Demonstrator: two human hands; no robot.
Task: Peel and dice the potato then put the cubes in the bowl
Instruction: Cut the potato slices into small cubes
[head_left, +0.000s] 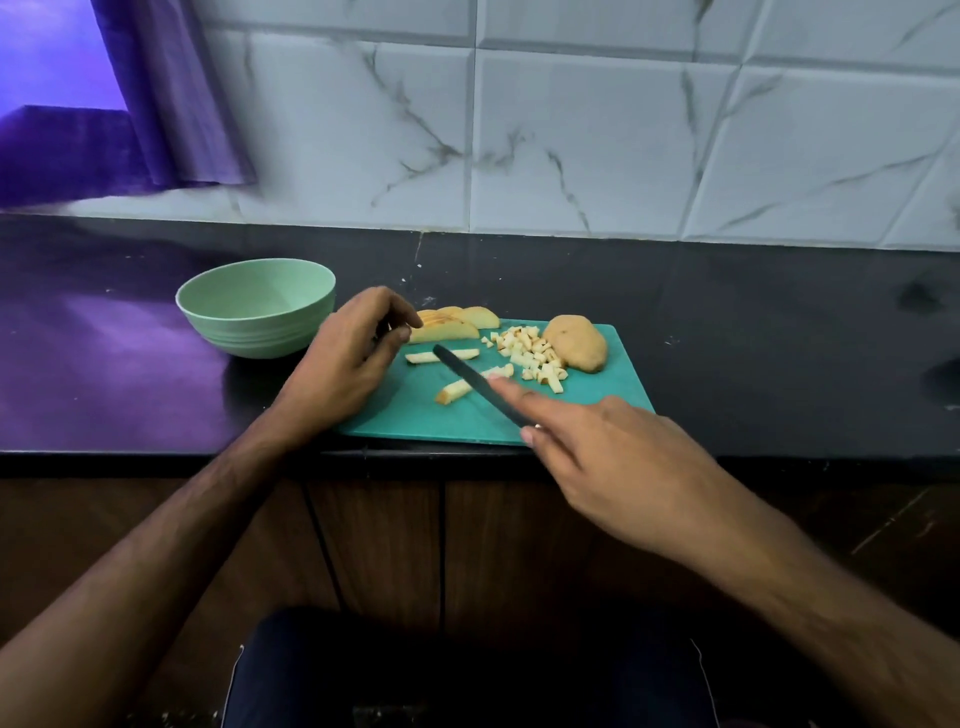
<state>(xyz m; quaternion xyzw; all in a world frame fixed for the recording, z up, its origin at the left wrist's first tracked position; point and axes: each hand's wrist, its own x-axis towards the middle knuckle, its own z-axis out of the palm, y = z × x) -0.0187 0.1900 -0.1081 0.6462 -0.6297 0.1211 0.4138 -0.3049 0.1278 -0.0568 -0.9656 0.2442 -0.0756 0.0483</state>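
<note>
Potato (576, 344) half unpeeled beside pale cubes (535, 356) and strips (441, 356).

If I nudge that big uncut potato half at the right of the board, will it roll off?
Probably not far. The potato half seems to sit cut face down on the cutting board, dome up, so it should slide rather than roll. Its skin looks unpeeled and dry, likely grippy. It looks dense and stiff; a push toward the diced cubes would scatter them.

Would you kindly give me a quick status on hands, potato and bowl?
Right hand grips knife over strips. Left hand loosely curled by slices. Cubes on board; bowl looks empty. Nothing blocking.
</note>
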